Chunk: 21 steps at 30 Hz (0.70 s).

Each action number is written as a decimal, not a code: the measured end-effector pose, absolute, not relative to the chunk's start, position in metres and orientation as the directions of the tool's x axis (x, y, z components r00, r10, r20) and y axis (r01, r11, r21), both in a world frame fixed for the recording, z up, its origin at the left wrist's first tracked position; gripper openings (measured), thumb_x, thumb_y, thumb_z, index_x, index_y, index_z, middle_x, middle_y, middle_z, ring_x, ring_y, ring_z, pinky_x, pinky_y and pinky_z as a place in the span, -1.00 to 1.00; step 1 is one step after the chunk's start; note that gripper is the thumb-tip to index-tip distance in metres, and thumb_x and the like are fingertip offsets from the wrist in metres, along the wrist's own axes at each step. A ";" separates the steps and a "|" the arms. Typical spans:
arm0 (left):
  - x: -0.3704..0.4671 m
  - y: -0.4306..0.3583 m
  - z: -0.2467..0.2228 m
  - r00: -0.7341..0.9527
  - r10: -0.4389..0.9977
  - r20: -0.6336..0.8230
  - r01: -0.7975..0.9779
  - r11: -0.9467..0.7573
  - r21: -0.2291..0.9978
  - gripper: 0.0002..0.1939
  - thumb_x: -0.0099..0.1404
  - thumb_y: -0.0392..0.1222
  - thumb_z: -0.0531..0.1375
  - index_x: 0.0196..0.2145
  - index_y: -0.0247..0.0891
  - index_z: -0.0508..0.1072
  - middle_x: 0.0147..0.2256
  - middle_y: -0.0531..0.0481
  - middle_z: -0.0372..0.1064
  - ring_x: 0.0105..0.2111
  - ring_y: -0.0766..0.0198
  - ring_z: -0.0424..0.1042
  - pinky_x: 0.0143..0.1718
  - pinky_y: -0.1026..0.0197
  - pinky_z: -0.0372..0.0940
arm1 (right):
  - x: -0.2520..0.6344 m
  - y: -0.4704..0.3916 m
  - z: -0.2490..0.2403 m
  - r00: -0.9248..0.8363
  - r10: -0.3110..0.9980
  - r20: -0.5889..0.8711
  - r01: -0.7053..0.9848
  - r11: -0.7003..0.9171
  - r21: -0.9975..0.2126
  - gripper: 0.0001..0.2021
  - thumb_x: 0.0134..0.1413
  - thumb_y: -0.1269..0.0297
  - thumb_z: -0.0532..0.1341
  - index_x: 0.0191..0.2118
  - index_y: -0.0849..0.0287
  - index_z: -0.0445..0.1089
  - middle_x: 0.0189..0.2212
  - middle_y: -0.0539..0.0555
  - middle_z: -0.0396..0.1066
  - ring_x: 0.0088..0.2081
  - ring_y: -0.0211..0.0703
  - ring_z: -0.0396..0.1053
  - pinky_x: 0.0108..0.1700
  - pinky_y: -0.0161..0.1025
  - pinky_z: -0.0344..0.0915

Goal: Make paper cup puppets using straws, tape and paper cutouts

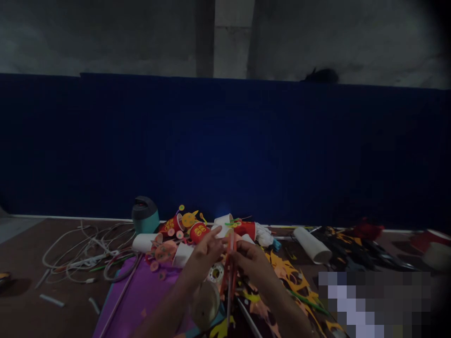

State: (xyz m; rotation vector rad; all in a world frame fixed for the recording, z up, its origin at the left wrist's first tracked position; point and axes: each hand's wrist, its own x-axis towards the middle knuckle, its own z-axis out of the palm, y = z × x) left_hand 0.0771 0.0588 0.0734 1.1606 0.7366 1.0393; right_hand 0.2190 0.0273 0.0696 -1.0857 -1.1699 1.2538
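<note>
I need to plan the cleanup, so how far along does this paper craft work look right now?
Done: decorated red paper cups with paper shapes lie heaped behind the hands. In hand: the left hand and right hand pinch a thin orange strip upright between them. Left, probably: plain white cups, a white roll and cut orange paper on the table look unused.

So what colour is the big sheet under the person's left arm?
Purple. The sheet shows best in the head view, lying on the brown floor beside white cables.
</note>
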 end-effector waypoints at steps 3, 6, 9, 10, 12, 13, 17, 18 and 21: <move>0.078 0.055 0.073 0.430 0.901 0.053 -0.156 0.016 0.988 -0.49 -0.09 -0.26 0.37 -0.15 -0.23 0.33 -0.36 0.01 0.41 -0.42 0.28 0.39 -0.37 0.27 0.24 | 0.221 0.027 0.075 0.060 0.998 0.035 -0.211 0.047 -0.976 -0.63 -0.18 0.05 0.31 -0.29 0.24 0.40 -0.49 0.02 0.39 -0.50 -0.21 0.31 -0.43 -0.30 0.25; 0.080 0.051 0.072 0.428 0.897 0.110 0.003 -0.124 0.992 -0.77 -0.01 -0.31 0.29 -0.33 -0.27 0.41 -0.48 0.03 0.41 -0.48 0.29 0.36 -0.43 0.29 0.21 | 0.224 0.028 0.075 0.114 0.992 0.063 -0.183 0.083 -0.980 -0.62 -0.16 0.03 0.29 -0.29 0.25 0.38 -0.50 0.03 0.38 -0.51 -0.21 0.29 -0.45 -0.30 0.23; 0.076 0.050 0.076 0.429 0.873 0.233 0.153 -0.325 0.933 -0.91 0.10 -0.31 0.20 -0.39 -0.26 0.51 -0.45 -0.03 0.45 -0.43 0.25 0.38 -0.38 0.27 0.21 | 0.229 0.028 0.075 0.158 0.981 0.116 -0.062 0.127 -0.990 -0.68 -0.06 0.04 0.23 -0.36 0.25 0.37 -0.55 0.00 0.34 -0.51 -0.25 0.25 -0.45 -0.32 0.20; 0.073 0.051 0.078 0.450 0.851 0.271 0.179 -0.383 0.906 -0.88 0.12 -0.30 0.19 -0.39 -0.24 0.54 -0.43 -0.04 0.47 -0.42 0.24 0.39 -0.36 0.26 0.21 | 0.232 0.028 0.076 0.149 0.980 0.131 -0.019 0.135 -0.991 -0.69 -0.04 0.04 0.22 -0.39 0.25 0.37 -0.55 -0.01 0.34 -0.50 -0.25 0.25 -0.43 -0.32 0.20; 0.065 0.052 0.085 0.512 0.800 0.313 0.177 -0.454 0.873 -0.85 0.14 -0.29 0.19 -0.38 -0.20 0.57 -0.38 -0.07 0.49 -0.36 0.21 0.41 -0.31 0.25 0.22 | 0.238 0.027 0.078 0.082 0.988 0.134 0.051 0.130 -0.990 -0.70 -0.05 0.05 0.23 -0.42 0.25 0.38 -0.54 -0.01 0.34 -0.47 -0.25 0.26 -0.39 -0.32 0.21; 0.062 0.053 0.088 0.536 0.784 0.312 0.161 -0.457 0.875 -0.85 0.14 -0.29 0.19 -0.37 -0.19 0.58 -0.36 -0.08 0.50 -0.33 0.19 0.42 -0.29 0.24 0.23 | 0.242 0.026 0.079 0.019 0.993 0.117 0.070 0.115 -0.991 -0.69 -0.07 0.05 0.24 -0.43 0.25 0.39 -0.53 0.00 0.35 -0.47 -0.25 0.26 -0.39 -0.32 0.21; 0.054 0.055 0.092 0.543 0.816 0.197 0.057 -0.270 0.961 -0.95 0.05 -0.25 0.30 -0.46 -0.24 0.52 -0.45 -0.03 0.46 -0.44 0.26 0.38 -0.39 0.28 0.22 | 0.254 0.019 0.081 -0.327 0.944 -0.033 0.097 -0.001 -0.995 -0.71 -0.13 0.09 0.29 -0.44 0.27 0.42 -0.55 -0.02 0.35 -0.51 -0.32 0.23 -0.44 -0.38 0.14; 0.055 0.056 0.091 0.544 0.822 0.166 0.005 -0.201 0.980 -0.90 0.00 -0.25 0.33 -0.47 -0.26 0.49 -0.49 0.01 0.43 -0.47 0.30 0.36 -0.43 0.30 0.20 | 0.254 0.017 0.081 -0.396 0.915 -0.073 0.109 -0.032 -0.994 -0.73 -0.14 0.11 0.30 -0.45 0.26 0.43 -0.57 -0.03 0.35 -0.54 -0.35 0.20 -0.47 -0.39 0.11; 0.062 0.058 0.083 0.586 0.802 0.116 -0.186 -0.006 0.982 -0.67 -0.07 -0.29 0.38 -0.30 -0.23 0.43 -0.51 0.10 0.37 -0.51 0.36 0.33 -0.45 0.33 0.17 | 0.250 0.015 0.082 -0.474 0.870 -0.135 0.127 -0.084 -0.988 -0.75 -0.17 0.13 0.32 -0.48 0.25 0.45 -0.60 -0.05 0.34 -0.58 -0.39 0.15 -0.50 -0.41 0.06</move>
